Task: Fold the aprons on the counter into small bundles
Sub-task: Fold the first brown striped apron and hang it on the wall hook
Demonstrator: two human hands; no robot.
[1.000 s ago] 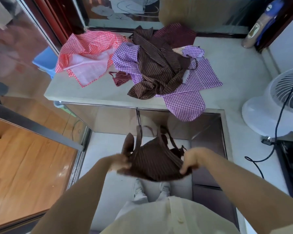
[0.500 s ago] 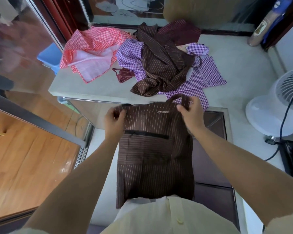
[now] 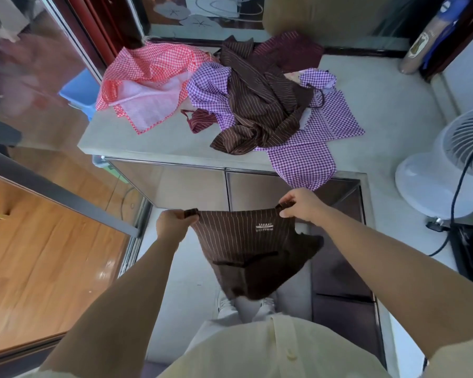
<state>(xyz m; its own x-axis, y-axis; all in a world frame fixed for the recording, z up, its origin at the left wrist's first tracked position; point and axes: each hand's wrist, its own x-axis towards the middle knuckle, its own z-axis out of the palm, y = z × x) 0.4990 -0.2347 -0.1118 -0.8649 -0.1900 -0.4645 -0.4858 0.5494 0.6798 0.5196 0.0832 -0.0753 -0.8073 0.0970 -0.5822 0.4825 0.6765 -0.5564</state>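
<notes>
Brown striped apron hangs between both hands — gripped.

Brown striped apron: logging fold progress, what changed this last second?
The brown striped apron went from bunched to spread open, hanging down. The left hand and right hand moved apart, each keeping its grip on a top corner. The apron pile on the counter stayed put.

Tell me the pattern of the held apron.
Apron: dark brown with thin pale stripes, head view.
</notes>
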